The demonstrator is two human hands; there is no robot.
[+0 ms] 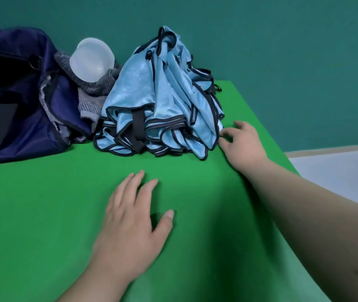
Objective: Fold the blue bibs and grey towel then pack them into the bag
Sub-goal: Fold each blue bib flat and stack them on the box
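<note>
The left hand [130, 225] lies flat, fingers spread, on the green table [43, 214]. Farther on, the right hand [242, 144] curls its fingers at the hem of the heaped blue bibs [158, 101]; whether it pinches the hem I cannot tell. The grey towel [95, 88] sits behind, between the bibs and the open bag [21, 83].

Green table [43, 214], teal wall behind. Blue bibs [158, 101] heaped far centre, dark-trimmed, unfolded. Left of them the grey towel [93, 92], crumpled against the open navy bag [21, 83], with a translucent white cup [92, 59] lying on it. Left hand [130, 225] near centre, flat, fingers straight. Right hand [243, 142] at the heap's right lower hem, fingers bent, thumb and forefinger apart.
</note>
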